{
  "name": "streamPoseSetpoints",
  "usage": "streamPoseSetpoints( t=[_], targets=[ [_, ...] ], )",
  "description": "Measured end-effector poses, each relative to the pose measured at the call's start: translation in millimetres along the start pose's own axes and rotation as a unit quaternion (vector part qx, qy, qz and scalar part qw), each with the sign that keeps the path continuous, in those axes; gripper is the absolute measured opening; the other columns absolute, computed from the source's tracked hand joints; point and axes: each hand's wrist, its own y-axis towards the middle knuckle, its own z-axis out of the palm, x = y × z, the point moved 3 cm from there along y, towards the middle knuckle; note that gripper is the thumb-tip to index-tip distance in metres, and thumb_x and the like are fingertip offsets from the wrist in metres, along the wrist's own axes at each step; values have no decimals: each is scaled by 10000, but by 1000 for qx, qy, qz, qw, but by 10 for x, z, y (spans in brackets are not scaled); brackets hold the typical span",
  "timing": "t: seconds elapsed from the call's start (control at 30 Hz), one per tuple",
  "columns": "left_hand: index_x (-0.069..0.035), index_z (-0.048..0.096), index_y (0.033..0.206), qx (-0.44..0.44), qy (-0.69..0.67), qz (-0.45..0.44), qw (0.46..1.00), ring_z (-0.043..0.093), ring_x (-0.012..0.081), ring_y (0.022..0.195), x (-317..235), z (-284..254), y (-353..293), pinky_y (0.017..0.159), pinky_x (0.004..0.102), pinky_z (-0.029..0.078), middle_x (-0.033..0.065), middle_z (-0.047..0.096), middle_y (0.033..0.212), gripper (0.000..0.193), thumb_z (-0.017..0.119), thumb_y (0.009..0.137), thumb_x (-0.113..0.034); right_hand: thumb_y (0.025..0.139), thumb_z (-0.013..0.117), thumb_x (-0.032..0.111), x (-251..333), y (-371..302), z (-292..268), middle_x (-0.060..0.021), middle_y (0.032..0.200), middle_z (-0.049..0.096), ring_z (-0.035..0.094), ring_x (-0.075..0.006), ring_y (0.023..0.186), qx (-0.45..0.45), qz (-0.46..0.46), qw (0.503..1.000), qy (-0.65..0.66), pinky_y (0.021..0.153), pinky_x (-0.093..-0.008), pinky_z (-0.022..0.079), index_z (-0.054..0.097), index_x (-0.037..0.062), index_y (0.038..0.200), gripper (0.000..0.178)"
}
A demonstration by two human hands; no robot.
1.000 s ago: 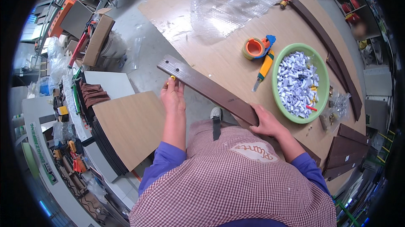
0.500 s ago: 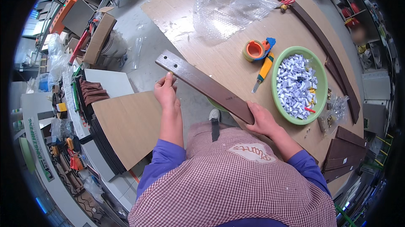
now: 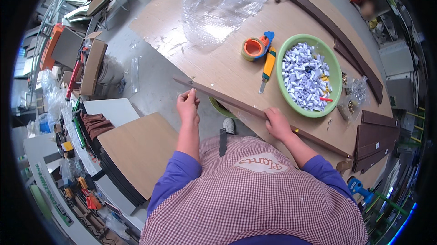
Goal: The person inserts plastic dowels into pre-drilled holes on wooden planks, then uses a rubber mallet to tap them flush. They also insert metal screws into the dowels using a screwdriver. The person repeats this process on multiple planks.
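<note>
Head view: brown plank (image 3: 227, 101) held up at the table's (image 3: 227, 66) near-left edge, not set down; edge-on, so can't tell what's finished. Right hand (image 3: 277, 124) grips its right part; left hand (image 3: 187, 104) at left end, grip unclear.

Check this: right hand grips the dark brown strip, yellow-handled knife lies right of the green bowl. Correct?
Not quite: the yellow-handled knife lies left of the green bowl, as the head view shows. The right hand does grip the dark brown strip.
</note>
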Motion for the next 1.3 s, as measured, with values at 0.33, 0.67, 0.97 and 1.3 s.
streamPoseSetpoints(
  t=[0.33,0.67,0.97,1.3],
  targets=[
    [46,572,1235,34,97,81,991,652,129,862,29,33,43,781,231,565,108,638,1069,280,567,968,-37,754,615,27,-354,-367,75,-120,1023,582,558,-323,991,-89,42,989,-113,851,-438,470,604,70,1172,420],
    [-80,662,1055,136,488,356,785,626,202,742,-257,420,17,662,313,517,94,597,879,168,679,888,-77,753,628,65,-406,-336,100,-72,947,592,583,-274,904,-119,37,983,-133,767,-407,469,613,106,1132,382],
    [-92,612,952,217,723,459,469,619,341,795,-299,620,48,638,442,497,110,610,906,155,668,880,-217,757,615,90,-443,-325,134,-50,926,587,584,-247,882,-113,38,981,-153,741,-385,465,605,119,1104,349],
    [-75,553,879,243,660,480,524,616,358,774,-327,628,234,626,451,501,125,608,890,150,643,899,-194,786,562,120,-470,-321,87,-36,882,541,563,-211,859,-109,17,983,-146,719,-354,443,561,103,1095,310]
  ],
)
